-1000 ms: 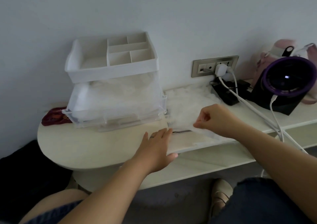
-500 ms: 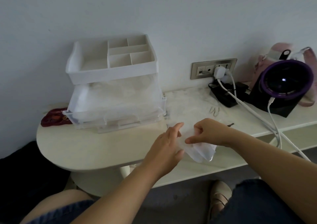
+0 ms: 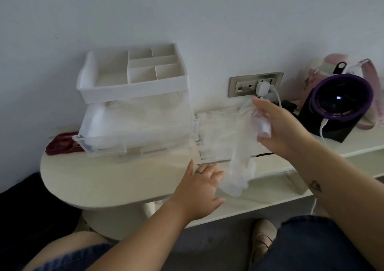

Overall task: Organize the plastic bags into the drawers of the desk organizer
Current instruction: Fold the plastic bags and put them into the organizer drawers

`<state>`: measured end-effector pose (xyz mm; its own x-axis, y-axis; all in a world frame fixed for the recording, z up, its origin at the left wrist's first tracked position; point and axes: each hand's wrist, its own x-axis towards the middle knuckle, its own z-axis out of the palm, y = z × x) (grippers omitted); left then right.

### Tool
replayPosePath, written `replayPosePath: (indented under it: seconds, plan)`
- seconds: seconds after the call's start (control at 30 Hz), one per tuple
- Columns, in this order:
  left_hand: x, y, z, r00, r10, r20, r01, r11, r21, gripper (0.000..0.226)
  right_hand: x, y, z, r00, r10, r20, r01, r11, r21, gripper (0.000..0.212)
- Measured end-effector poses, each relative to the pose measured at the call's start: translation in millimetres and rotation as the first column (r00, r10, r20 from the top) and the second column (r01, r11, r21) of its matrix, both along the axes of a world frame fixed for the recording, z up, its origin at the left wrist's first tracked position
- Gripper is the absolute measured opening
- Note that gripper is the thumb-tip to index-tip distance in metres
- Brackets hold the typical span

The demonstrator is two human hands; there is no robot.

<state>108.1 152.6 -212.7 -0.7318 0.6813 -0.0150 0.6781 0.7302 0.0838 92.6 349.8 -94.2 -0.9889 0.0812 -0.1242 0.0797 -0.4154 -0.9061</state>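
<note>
Right hand (image 3: 284, 129), fingers (image 3: 261, 105) curled round a limp plastic bag (image 3: 242, 146) — left hand (image 3: 199, 189) (fingers (image 3: 216, 175) loose) just beside.

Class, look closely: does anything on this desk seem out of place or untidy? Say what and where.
Loose plastic bags lie heaped right of the desk organizer, not inside it. Its drawer stands pulled out, bulging with bags.
</note>
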Motion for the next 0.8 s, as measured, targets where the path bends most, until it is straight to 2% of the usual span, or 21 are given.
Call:
replayPosePath:
  seconds: [0.07,0.17,0.27,0.33,0.4,0.47,0.57,0.63,0.7,0.8]
  plan:
    - [3,-4,15,0.999,-0.013,0.029,0.012,0.999,0.031,0.069,4,-6,19,0.998,-0.04,-0.047,0.036,0.996,-0.084,0.013]
    - [12,-18,57,0.977,-0.004,0.214,-0.049,0.969,0.243,0.059,5,-26,47,0.986,-0.025,-0.168,0.009,0.995,-0.095,0.034]
    - [23,-44,108,0.941,-0.035,0.337,-0.162,0.827,0.539,0.032,-1,-53,70,0.955,0.03,-0.294,-0.038,0.999,-0.023,0.022]
    - [28,-64,135,0.965,-0.005,0.263,-0.185,0.697,0.693,0.024,-7,-72,80,0.938,0.054,-0.342,-0.03,0.997,0.076,0.022]
    - [28,-86,149,0.986,0.137,0.094,-0.158,0.587,0.794,0.021,-15,-97,87,0.928,0.073,-0.364,-0.013,0.987,0.163,0.023]
    - [21,-105,151,0.95,0.311,-0.029,-0.153,0.542,0.826,0.014,-24,-121,90,0.926,0.087,-0.368,0.016,0.964,0.267,0.025]
    - [10,-134,141,0.864,0.486,-0.134,-0.222,0.606,0.764,0.029,-39,-160,85,0.926,0.133,-0.354,0.045,0.89,0.453,0.027]
    - [5,-147,133,0.846,0.5,-0.183,-0.266,0.695,0.669,0.04,-46,-180,78,0.92,0.166,-0.356,0.071,0.821,0.567,0.031]
    - [2,-157,128,0.838,0.498,-0.223,-0.296,0.758,0.581,0.041,-53,-197,70,0.913,0.218,-0.345,0.07,0.75,0.658,0.034]
    - [0,-163,126,0.813,0.532,-0.236,-0.313,0.742,0.593,0.039,-59,-211,60,0.909,0.279,-0.309,0.065,0.638,0.767,0.04]
